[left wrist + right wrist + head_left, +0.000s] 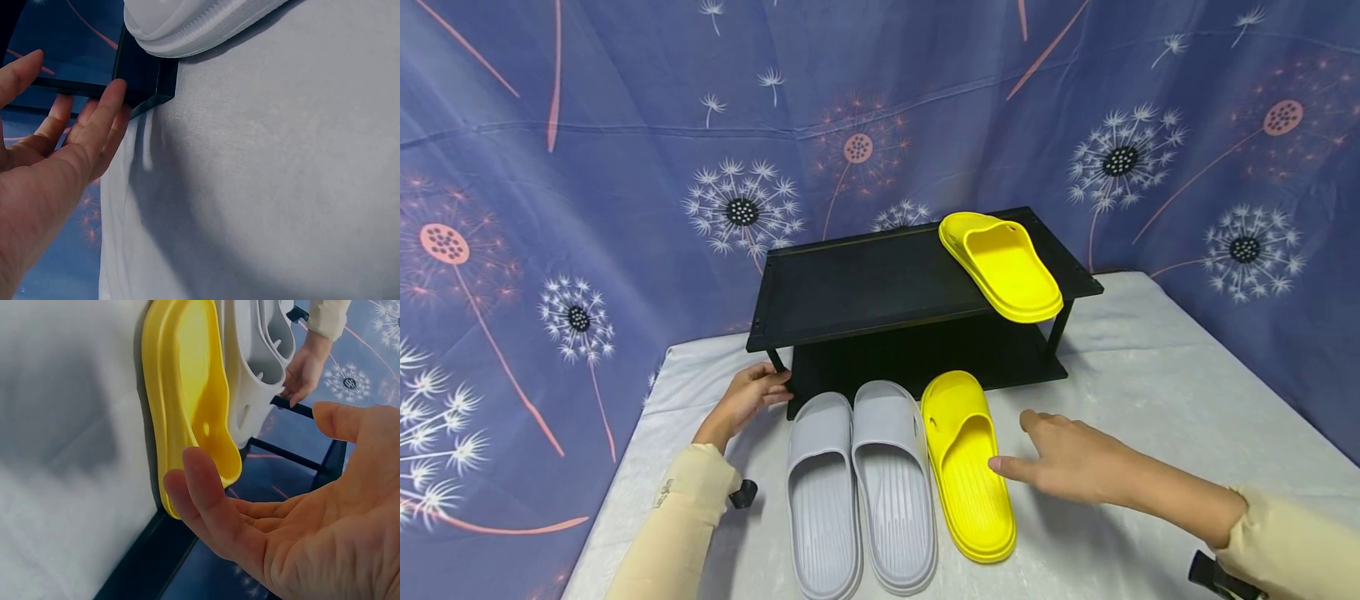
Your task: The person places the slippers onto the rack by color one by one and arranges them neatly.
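Observation:
A black two-tier shoe rack (865, 287) stands at the back of the cloth-covered surface. My left hand (751, 398) is at its left end, the fairly straight fingers (94, 125) touching the frame near a post. One yellow slipper (1003, 265) lies on the right part of the top shelf, its front edge jutting over the rim. A second yellow slipper (973, 483) lies in front of the rack, beside two grey slippers (825, 500). Just right of that yellow slipper hovers my right hand (1075, 458), holding nothing, thumb and fingers spread apart.
White cloth (1165, 375) covers the surface under everything. Behind and to both sides hangs a blue curtain (625, 100) with dandelion prints. The lower shelf (880, 358) sits close behind the toes of the slippers.

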Action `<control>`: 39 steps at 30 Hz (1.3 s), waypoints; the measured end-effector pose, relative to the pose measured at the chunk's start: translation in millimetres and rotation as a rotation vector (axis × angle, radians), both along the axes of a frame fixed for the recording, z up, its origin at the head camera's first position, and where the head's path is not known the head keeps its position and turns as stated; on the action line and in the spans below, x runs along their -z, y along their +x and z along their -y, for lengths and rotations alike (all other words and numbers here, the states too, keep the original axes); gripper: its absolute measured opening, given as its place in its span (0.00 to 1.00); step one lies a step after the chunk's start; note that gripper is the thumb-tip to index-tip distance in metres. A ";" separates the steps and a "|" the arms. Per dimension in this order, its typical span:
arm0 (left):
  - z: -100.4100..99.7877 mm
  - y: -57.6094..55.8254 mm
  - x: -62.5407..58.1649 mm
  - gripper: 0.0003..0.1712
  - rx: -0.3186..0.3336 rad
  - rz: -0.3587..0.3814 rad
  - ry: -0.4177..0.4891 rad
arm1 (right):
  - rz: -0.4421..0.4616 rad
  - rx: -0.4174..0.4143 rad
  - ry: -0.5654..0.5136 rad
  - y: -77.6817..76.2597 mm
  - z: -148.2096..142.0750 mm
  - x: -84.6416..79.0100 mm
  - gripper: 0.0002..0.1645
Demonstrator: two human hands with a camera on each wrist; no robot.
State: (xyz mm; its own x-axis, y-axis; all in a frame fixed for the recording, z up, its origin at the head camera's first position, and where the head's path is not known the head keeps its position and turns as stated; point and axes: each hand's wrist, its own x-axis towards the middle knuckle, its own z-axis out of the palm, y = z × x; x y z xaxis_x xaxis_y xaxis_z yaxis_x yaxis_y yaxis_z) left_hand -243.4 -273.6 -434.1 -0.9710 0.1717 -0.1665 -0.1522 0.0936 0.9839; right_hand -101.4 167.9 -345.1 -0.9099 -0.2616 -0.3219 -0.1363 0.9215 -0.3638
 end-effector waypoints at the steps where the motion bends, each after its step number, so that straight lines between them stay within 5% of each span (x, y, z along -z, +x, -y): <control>1: 0.2 0.2 -0.1 0.11 0.003 -0.002 -0.002 | 0.005 0.000 0.000 0.6 0.4 1.6 0.58; 39: -0.5 3.7 -3.5 0.11 0.004 -0.010 0.001 | 0.166 -0.015 -0.023 3.0 15.6 31.1 0.48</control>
